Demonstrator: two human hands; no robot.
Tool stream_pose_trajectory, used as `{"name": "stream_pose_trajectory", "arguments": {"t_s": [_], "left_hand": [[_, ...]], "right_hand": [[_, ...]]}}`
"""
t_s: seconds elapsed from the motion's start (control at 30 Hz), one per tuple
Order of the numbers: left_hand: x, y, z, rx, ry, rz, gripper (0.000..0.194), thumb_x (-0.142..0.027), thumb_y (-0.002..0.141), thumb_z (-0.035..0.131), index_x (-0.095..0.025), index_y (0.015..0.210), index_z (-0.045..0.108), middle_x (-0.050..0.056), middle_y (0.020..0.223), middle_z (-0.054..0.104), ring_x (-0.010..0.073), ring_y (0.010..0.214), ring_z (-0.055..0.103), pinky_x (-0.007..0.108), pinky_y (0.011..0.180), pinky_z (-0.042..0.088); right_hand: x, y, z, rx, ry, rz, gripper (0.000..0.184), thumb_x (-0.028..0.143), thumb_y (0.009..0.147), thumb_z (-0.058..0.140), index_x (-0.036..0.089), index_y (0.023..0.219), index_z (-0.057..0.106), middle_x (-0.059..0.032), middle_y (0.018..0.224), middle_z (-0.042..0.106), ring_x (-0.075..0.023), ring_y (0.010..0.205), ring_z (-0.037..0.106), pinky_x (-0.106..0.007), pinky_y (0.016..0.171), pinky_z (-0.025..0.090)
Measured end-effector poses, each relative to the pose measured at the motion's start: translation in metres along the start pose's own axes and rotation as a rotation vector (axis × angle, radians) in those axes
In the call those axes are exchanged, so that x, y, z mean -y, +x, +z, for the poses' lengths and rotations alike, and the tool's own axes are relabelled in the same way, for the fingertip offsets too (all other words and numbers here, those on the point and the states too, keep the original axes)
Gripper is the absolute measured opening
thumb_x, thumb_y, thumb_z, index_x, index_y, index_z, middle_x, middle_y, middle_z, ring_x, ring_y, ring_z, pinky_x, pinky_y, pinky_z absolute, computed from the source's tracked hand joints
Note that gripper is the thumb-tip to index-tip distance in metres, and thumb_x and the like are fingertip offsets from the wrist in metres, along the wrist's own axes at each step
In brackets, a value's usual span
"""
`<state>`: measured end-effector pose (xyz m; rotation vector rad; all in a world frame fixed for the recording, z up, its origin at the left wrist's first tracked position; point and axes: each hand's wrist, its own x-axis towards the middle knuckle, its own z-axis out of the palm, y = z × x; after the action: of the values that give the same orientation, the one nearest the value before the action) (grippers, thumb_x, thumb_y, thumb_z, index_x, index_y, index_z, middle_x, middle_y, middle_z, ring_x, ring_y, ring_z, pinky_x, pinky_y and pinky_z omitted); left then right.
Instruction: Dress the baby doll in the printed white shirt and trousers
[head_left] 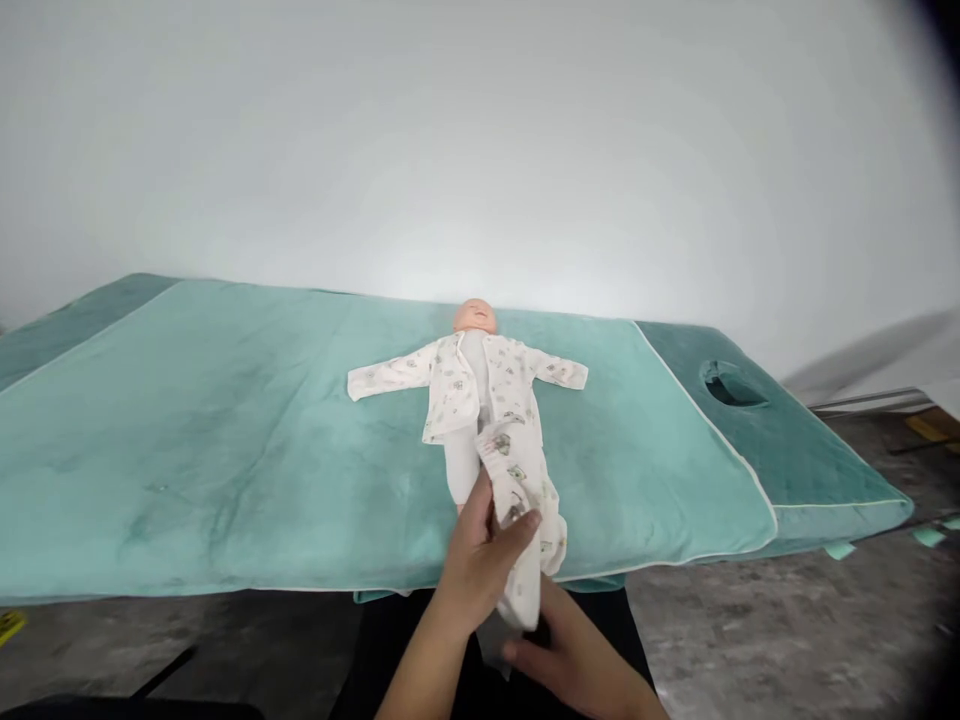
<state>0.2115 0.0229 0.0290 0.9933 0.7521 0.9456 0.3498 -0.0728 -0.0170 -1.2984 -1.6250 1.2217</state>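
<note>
A baby doll (pixel 475 317) lies on its back on the green-covered bed, arms spread. It wears an open white printed jacket (pixel 454 392) over a white undergarment. White baby trousers (pixel 517 480) with a green animal print lie over one of its legs and hang toward me. My left hand (pixel 480 560) is closed on the trousers, thumb on top and fingers partly hidden underneath. My right hand (pixel 570 655) is at the lower end of the trousers. Its thumb is stretched out below the cloth and its fingers are behind, thumb and fingers apart.
The green bed cover (pixel 225 430) has white piping and stands against a pale wall (pixel 480 150). A face hole (pixel 733 384) opens at the bed's right end. My dark-clothed legs are at the front edge, above a grey floor (pixel 735 630).
</note>
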Motion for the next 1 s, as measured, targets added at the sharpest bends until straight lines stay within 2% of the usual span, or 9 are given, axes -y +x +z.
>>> {"name": "stream_pose_trajectory", "arguments": {"t_s": [0.07,0.17,0.3,0.43,0.5,0.6,0.73,0.9,1.0], "left_hand": [[-0.007,0.004,0.001,-0.054,0.079,-0.013,0.055,-0.043,0.086,0.068,-0.030,0.139,0.058,0.004,0.124,0.070,0.0273,0.113,0.065,0.037,0.091,0.055],[-0.025,0.014,-0.006,-0.048,0.197,0.029,0.041,-0.045,0.089,0.064,-0.026,0.125,0.069,0.003,0.104,0.075,0.0235,0.092,0.067,0.032,0.077,0.053],[-0.067,0.032,-0.015,0.061,0.295,0.112,0.033,-0.045,0.089,0.063,-0.022,0.110,0.074,0.003,0.096,0.074,0.0226,0.089,0.065,0.031,0.076,0.050],[-0.113,0.046,-0.011,0.206,0.312,0.129,0.031,-0.039,0.085,0.067,-0.020,0.107,0.075,0.004,0.096,0.074,0.0238,0.090,0.067,0.031,0.077,0.050],[-0.131,0.049,-0.005,0.245,0.298,0.152,0.029,-0.034,0.082,0.067,-0.020,0.105,0.076,0.004,0.095,0.074,0.0240,0.089,0.067,0.032,0.077,0.050],[-0.150,0.047,0.003,0.228,0.334,0.204,0.027,-0.030,0.082,0.064,-0.019,0.103,0.076,0.002,0.089,0.072,0.0221,0.084,0.066,0.031,0.074,0.049],[-0.163,0.040,0.005,0.184,0.387,0.289,0.025,-0.032,0.084,0.065,-0.020,0.104,0.074,0.000,0.084,0.068,0.0167,0.075,0.061,0.026,0.067,0.046],[-0.169,0.037,0.004,0.205,0.382,0.400,0.025,-0.039,0.084,0.069,-0.019,0.099,0.070,0.001,0.087,0.067,0.0141,0.072,0.059,0.024,0.064,0.046],[-0.173,0.037,0.004,0.135,0.345,0.474,0.019,-0.036,0.085,0.069,-0.020,0.095,0.068,0.000,0.078,0.064,0.0121,0.065,0.056,0.023,0.060,0.045]], "right_hand": [[0.006,0.005,-0.013,0.042,-0.048,-0.066,0.049,0.046,0.079,0.073,0.058,0.126,0.062,0.0059,0.131,0.067,-0.0332,0.126,0.060,-0.049,0.102,0.053],[0.019,0.008,-0.043,-0.017,-0.055,-0.129,0.032,0.042,0.093,0.060,0.039,0.123,0.070,-0.0029,0.122,0.070,-0.0294,0.116,0.066,-0.044,0.098,0.055],[0.054,0.025,-0.081,-0.232,-0.236,-0.242,0.029,0.034,0.094,0.063,0.032,0.122,0.070,-0.0071,0.118,0.070,-0.0265,0.112,0.065,-0.044,0.099,0.055],[0.110,0.067,-0.108,-0.446,-0.307,-0.455,0.042,0.036,0.085,0.075,0.034,0.126,0.064,-0.0064,0.130,0.063,-0.0270,0.123,0.057,-0.045,0.101,0.054],[0.133,0.091,-0.118,-0.393,-0.222,-0.496,0.028,0.036,0.085,0.075,0.030,0.112,0.068,-0.0043,0.117,0.066,-0.0236,0.114,0.061,-0.043,0.099,0.054],[0.154,0.120,-0.130,-0.170,-0.033,-0.489,0.020,0.036,0.082,0.078,0.024,0.091,0.065,-0.0006,0.096,0.064,-0.0170,0.091,0.063,-0.036,0.085,0.056],[0.172,0.132,-0.135,-0.088,0.111,-0.563,0.024,0.035,0.082,0.078,0.020,0.080,0.059,-0.0017,0.106,0.061,-0.0140,0.092,0.060,-0.028,0.077,0.052],[0.188,0.128,-0.130,-0.041,0.265,-0.495,0.027,0.035,0.085,0.075,0.020,0.081,0.053,0.0019,0.085,0.060,-0.0094,0.072,0.056,-0.021,0.061,0.045],[0.189,0.127,-0.127,0.068,0.373,-0.422,0.024,0.037,0.085,0.074,0.020,0.091,0.058,0.0036,0.077,0.059,-0.0085,0.062,0.054,-0.020,0.055,0.043]]}}
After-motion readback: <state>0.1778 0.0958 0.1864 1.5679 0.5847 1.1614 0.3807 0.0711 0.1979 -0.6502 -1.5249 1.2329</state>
